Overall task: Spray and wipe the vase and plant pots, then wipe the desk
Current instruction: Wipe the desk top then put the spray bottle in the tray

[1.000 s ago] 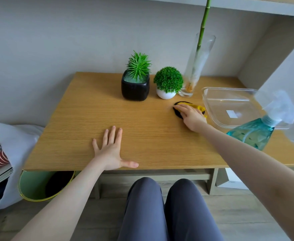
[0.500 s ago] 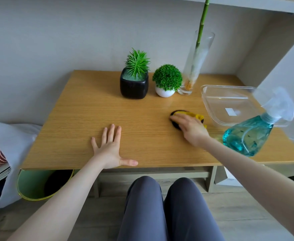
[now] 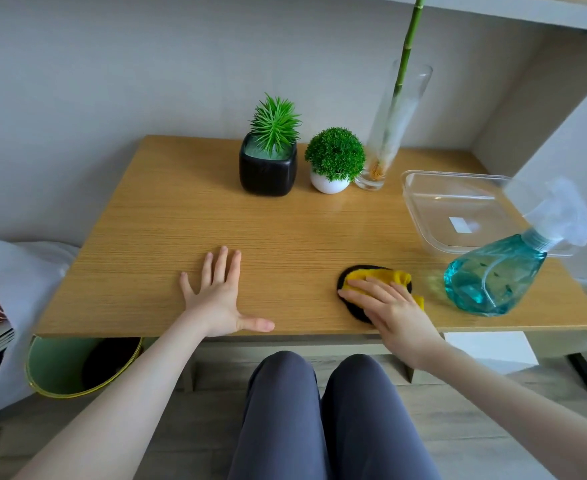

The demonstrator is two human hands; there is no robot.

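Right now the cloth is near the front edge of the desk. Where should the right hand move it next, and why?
Probably sweep left. The right hand presses the cloth at the front right, the bottle blocks the right side, and bare desk lies toward the left hand.

No legible text or labels anywhere.

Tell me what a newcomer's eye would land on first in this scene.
First the right hand, pressing a yellow-and-black cloth flat on the desk near its front edge, while the left hand lies spread on the wood. Next the teal spray bottle at the right, in front of a clear tray. At the back stand a black pot, a white pot and a tall glass vase.
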